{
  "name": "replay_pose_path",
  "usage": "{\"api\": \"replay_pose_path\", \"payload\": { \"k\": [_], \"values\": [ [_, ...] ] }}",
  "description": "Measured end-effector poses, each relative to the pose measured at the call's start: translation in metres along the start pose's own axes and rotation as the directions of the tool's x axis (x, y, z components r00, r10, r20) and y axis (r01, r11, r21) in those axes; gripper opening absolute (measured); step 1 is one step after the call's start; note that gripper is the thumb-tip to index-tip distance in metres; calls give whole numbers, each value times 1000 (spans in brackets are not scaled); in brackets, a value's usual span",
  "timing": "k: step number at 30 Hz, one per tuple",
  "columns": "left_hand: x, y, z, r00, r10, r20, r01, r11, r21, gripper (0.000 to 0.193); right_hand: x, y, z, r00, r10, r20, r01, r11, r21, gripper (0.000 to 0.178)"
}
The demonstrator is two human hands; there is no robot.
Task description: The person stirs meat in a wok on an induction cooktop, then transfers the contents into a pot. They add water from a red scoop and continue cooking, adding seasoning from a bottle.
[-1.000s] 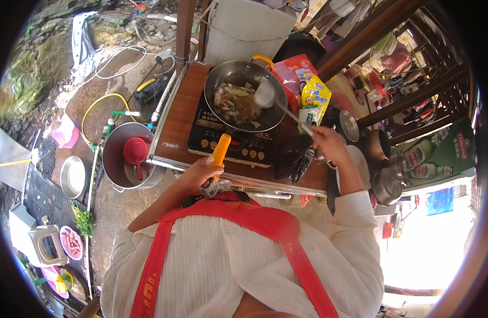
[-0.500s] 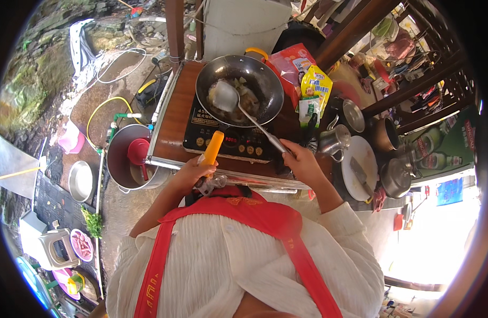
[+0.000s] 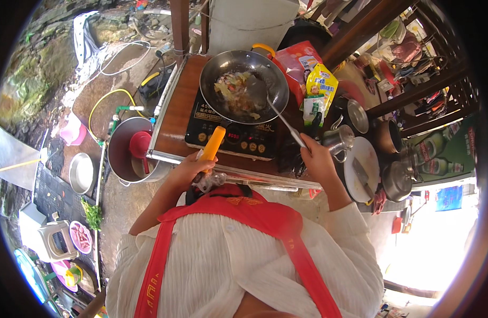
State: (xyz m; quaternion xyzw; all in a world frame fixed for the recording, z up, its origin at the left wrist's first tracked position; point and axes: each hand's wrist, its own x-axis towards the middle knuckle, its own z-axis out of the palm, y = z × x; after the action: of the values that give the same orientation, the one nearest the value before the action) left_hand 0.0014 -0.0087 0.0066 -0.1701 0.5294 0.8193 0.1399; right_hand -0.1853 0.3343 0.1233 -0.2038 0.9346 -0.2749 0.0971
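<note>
L hand (image 3: 191,169) on handle (image 3: 214,142), R hand (image 3: 315,158) w/ spatula (image 3: 287,126), food (image 3: 234,91) in wok (image 3: 276,74)

Red digits (image 3: 233,135) on cooktop (image 3: 248,138), print on yellow packet (image 3: 322,79), apron (image 3: 276,222)

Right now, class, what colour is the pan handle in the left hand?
The pan handle is orange-yellow, clearest in the head view.

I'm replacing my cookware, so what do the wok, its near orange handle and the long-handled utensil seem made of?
The wok looks like glossy grey metal, light glinting on its inner wall; any coating is unclear. The near orange handle seems smooth plastic or silicone, from its even, opaque colour. The long-handled utensil looks metal, perhaps stainless steel, given its silvery shaft; its head is blurred.
</note>
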Motion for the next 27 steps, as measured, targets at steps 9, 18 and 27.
{"api": "replay_pose_path", "payload": {
  "k": [9, 18, 27],
  "values": [
    [2, -3, -2, 1000, 13, 15, -13, 1000, -19, 31, -29, -21, 24, 961, -269, 57, 273, 906, -323, 52],
    [5, -5, -4, 999, 16, 45, -13, 998, -61, 27, 64, -31, 70, 957, -232, -173, 124, 868, -480, 52],
    [4, -2, -8, 996, 13, 91, -6, 997, -78, 25, -2, -58, -10, 946, -324, 5, 280, 809, -517, 55]
  ]
}}
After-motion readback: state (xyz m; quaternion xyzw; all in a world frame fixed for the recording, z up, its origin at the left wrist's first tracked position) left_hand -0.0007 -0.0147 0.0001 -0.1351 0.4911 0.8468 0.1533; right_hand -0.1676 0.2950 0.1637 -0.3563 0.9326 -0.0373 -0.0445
